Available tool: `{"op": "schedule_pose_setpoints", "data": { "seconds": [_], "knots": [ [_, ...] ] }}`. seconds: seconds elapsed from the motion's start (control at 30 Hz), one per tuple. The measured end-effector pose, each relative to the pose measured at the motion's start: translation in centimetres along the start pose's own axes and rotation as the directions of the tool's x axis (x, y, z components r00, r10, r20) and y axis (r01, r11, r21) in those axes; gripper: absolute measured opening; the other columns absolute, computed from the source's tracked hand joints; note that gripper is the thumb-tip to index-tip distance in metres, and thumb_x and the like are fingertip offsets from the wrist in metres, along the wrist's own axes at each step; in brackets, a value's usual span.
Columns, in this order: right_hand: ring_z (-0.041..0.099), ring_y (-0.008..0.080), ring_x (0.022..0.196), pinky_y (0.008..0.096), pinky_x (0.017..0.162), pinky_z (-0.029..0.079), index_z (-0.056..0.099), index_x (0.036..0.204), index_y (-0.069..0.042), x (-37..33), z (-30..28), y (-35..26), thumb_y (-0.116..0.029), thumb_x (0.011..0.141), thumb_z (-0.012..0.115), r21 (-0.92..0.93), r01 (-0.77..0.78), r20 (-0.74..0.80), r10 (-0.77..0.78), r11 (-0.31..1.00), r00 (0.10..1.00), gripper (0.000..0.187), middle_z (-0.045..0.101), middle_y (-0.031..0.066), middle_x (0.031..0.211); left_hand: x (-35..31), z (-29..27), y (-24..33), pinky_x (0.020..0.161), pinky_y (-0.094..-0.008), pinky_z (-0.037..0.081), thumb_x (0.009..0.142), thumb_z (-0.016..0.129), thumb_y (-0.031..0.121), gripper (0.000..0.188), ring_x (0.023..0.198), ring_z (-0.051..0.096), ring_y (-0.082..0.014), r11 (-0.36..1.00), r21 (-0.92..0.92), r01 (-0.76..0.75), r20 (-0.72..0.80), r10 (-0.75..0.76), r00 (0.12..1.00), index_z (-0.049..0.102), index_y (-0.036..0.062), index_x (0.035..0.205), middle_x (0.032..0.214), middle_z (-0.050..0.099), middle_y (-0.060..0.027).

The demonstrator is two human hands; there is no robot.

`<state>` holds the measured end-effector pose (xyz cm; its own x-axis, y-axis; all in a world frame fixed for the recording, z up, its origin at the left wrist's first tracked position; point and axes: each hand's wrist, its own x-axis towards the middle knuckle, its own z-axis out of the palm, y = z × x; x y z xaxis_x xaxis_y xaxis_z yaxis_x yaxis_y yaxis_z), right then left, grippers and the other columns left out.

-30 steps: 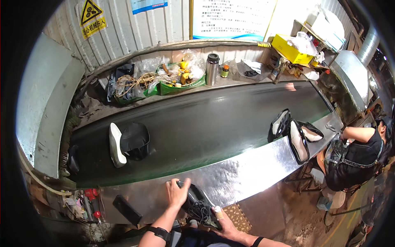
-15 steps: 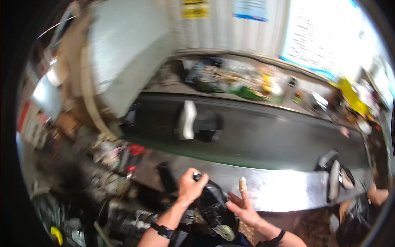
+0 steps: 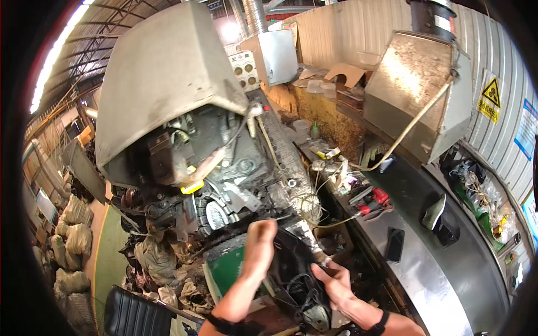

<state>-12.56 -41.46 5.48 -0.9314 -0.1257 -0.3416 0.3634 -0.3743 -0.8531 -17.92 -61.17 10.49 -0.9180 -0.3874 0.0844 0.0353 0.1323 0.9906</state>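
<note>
In front of me is a black shoe upper (image 3: 297, 255), with loose dark laces hanging at its lower end. My left hand (image 3: 259, 249) is closed at its upper left edge, its fingertips partly hidden. On the other side my right hand (image 3: 339, 287) grips the edge between thumb and fingers; one finger has a pale wrap. Just beyond the upper stands a greasy machine (image 3: 241, 168) under a large grey hood (image 3: 162, 84). A pale, sole-shaped part (image 3: 216, 215) sits low in the machine, left of my left hand.
At right, a dark conveyor belt (image 3: 403, 185) carries a shoe with a light sole (image 3: 434, 213). A black phone (image 3: 395, 245) lies on the metal ledge (image 3: 412, 280). Red-handled items (image 3: 372, 200) and a thin hose (image 3: 412, 126) are nearby. Sacks (image 3: 159, 260) and a black chair (image 3: 137, 313) are left.
My view has swung left from the conveyor to the hooded machine. The upper has come along in my hands. My right hand, open and apart before, now holds its edge.
</note>
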Motion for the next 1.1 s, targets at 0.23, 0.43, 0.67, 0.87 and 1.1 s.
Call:
{"op": "schedule_pose_setpoints", "data": {
  "seconds": [0.23, 0.43, 0.67, 0.87, 1.1],
  "knots": [
    [0.065, 0.0146, 0.082, 0.0297, 0.078, 0.054, 0.062, 0.120, 0.002, 6.3, 14.7, 4.4, -0.013, 0.089, 0.076, 0.340, -0.178, 0.212, 0.110, 0.923, 0.971, 0.037, 0.069, 0.0067, 0.095, -3.1, -10.8, -1.3, 0.098, -0.0400, 0.048, 0.101, 0.048, 0.044, 0.050, 0.110, 0.062, -0.0262, 0.593, -0.771, 0.230, 0.030, -0.327, 0.944, 0.059, 0.0018, 0.126, 0.122, 0.066, -0.0115],
    [0.064, 0.0099, 0.078, 0.0246, 0.071, 0.053, 0.063, 0.117, -0.002, 10.0, 19.9, 6.9, -0.013, 0.089, 0.075, 0.310, -0.173, 0.157, 0.129, 0.935, 0.979, 0.032, 0.069, 0.0024, 0.093, 1.0, -13.5, -7.1, 0.086, -0.0378, 0.053, 0.101, 0.054, 0.042, 0.042, 0.093, 0.066, -0.0240, 0.420, -0.875, 0.241, 0.010, -0.482, 0.876, 0.065, 0.0027, 0.112, 0.107, 0.069, -0.0092],
    [0.059, 0.0084, 0.066, 0.0232, 0.056, 0.046, 0.062, 0.103, -0.010, 13.8, 22.3, 7.7, -0.016, 0.087, 0.079, 0.282, -0.181, 0.075, 0.166, 0.942, 0.983, 0.024, 0.067, -0.0002, 0.084, 5.5, -14.6, -10.6, 0.081, -0.0351, 0.053, 0.097, 0.066, 0.030, 0.029, 0.088, 0.065, -0.0195, 0.335, -0.919, 0.208, -0.036, -0.596, 0.802, 0.067, 0.0022, 0.105, 0.100, 0.069, -0.0057],
    [0.061, 0.0098, 0.067, 0.0247, 0.056, 0.048, 0.061, 0.107, -0.010, 14.8, 23.4, 6.7, -0.017, 0.087, 0.079, 0.279, -0.220, 0.071, 0.208, 0.935, 0.976, 0.027, 0.067, 0.0003, 0.085, 6.6, -14.8, -9.5, 0.085, -0.0365, 0.053, 0.096, 0.067, 0.031, 0.037, 0.093, 0.066, -0.0219, 0.345, -0.914, 0.212, -0.031, -0.581, 0.813, 0.065, -0.0007, 0.115, 0.108, 0.069, -0.0076],
    [0.064, 0.0105, 0.072, 0.0250, 0.063, 0.052, 0.061, 0.110, -0.008, 15.8, 22.4, 7.6, -0.017, 0.089, 0.076, 0.275, -0.260, 0.111, 0.238, 0.926, 0.965, 0.028, 0.068, 0.0008, 0.088, 6.9, -14.4, -13.0, 0.079, -0.0355, 0.054, 0.097, 0.066, 0.029, 0.029, 0.088, 0.066, -0.0205, 0.322, -0.935, 0.151, -0.064, -0.570, 0.819, 0.064, 0.0007, 0.105, 0.102, 0.069, -0.0083]
  ]
}}
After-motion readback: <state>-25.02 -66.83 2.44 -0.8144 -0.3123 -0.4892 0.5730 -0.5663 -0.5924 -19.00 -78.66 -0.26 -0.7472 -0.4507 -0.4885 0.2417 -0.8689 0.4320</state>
